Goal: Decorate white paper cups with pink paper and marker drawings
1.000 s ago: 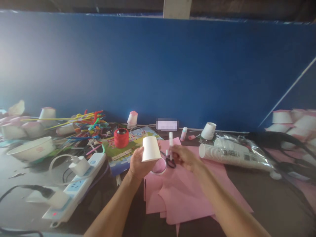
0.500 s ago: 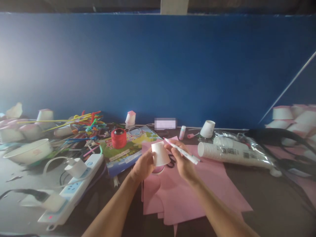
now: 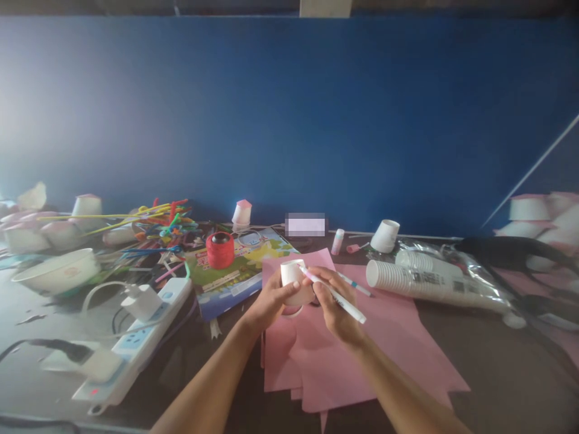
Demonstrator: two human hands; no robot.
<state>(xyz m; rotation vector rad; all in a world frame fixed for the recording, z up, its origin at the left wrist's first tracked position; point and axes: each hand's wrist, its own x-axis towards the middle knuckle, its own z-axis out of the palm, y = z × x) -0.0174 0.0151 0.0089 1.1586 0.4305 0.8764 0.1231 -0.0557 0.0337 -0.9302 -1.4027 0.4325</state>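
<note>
In the middle of the head view, my left hand [image 3: 270, 299] is closed around a small white paper cup [image 3: 292, 278], its thumb across the cup's side. My right hand [image 3: 332, 304] grips a white marker [image 3: 346, 306] with a pink tip end. That tip reaches the cup's upper rim; whether it touches, I cannot tell. Beneath both hands lie pink paper sheets [image 3: 362, 367], stacked unevenly. A second, blue-banded pen [image 3: 356, 283] rests on the paper just beyond my right hand. Dark scissors handles are mostly hidden behind my right fingers.
To the left are a red twine roll [image 3: 220, 252], a colourful booklet [image 3: 239, 280], pipe cleaners [image 3: 172, 223], a bowl [image 3: 56, 272] and a power strip [image 3: 136, 343]. On the right, stacked paper cups [image 3: 407, 280] lie in plastic near a lone cup [image 3: 385, 236]. A glue stick [image 3: 337, 242] stands behind.
My right hand has brought the marker's tip to the cup's rim, with its rear end lower. My left thumb now lies across the cup, which has tilted. The view has shifted slightly.
</note>
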